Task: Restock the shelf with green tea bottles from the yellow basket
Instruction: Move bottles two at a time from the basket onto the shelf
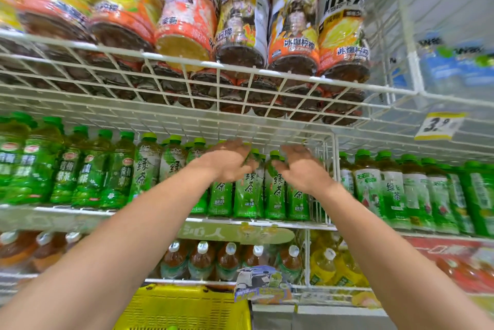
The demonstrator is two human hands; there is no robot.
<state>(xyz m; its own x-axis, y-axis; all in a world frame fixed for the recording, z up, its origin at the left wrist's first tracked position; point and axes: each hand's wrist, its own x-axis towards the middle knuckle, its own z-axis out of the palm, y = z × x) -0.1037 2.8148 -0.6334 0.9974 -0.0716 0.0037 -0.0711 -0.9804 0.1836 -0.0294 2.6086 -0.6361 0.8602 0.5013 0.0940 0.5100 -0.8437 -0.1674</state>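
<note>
Head view: the left hand is reaching forward with its back to the camera, fingers bending down over the cap of one of the green tea bottles. Motion blur is hiding whether it is gripping the bottle. Just to its right, the right hand is reaching in with fingers loosely bent and spread, holding nothing, close beside the neck of a neighbouring bottle. The green tea bottles are standing upright in a tight row at the front of the middle shelf, between the two hands and below them. Darker green bottles are filling the shelf to the left. Above, a white wire rack is carrying orange-labelled tea bottles. At the near bottom, between the forearms, the yellow basket is sitting.
</note>
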